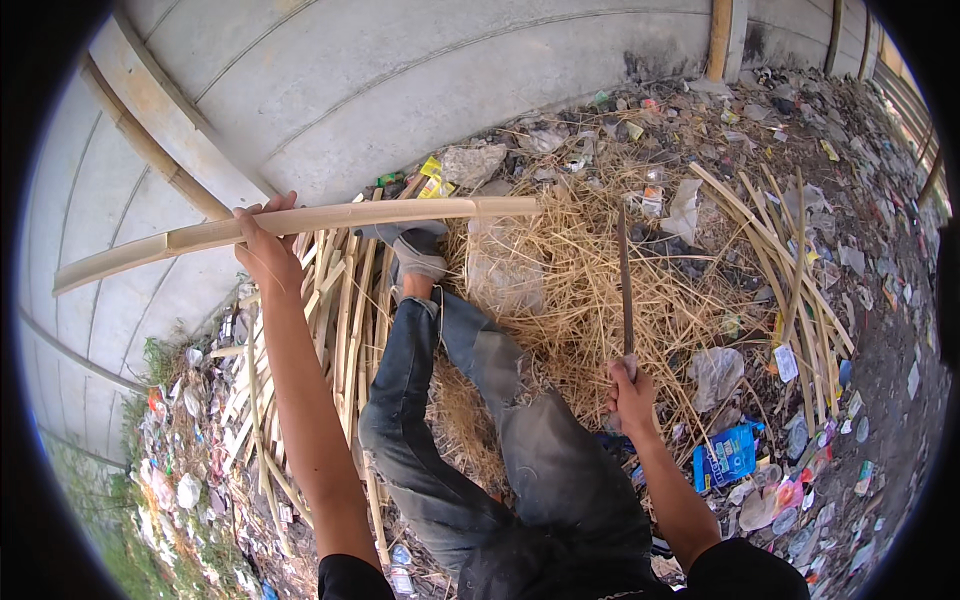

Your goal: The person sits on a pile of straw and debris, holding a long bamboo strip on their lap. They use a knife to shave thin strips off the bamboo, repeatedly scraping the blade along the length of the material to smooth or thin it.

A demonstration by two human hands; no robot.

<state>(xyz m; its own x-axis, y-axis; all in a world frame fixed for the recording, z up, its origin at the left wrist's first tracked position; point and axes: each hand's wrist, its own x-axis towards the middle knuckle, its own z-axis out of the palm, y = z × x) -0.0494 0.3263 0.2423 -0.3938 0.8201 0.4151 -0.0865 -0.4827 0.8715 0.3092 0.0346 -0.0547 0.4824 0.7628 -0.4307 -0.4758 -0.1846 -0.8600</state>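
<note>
Bamboo strip (370, 214) is held up crosswise, clasped left of its middle by the left hand (268, 245). Knife (625, 290) is gripped by its handle in the closed right hand (630, 398), clear of the strip. Beyond the legs (560, 450), shavings (590, 290) are strewn; farther, littered ground is bounded by a grey wall (450, 60).

"What's in the left hand (268, 250)?"
"1 split bamboo strip (350, 215), held across the upper left of the frame."
"And the right hand (630, 398)?"
"It grips a long blade (625, 280) by the handle, tip up, right of centre."
"What else?"
"A pile of strips (347, 325) at centre left, dry shavings (580, 290) mid-frame, 1 blue packet (727, 455) at lower right."
</note>
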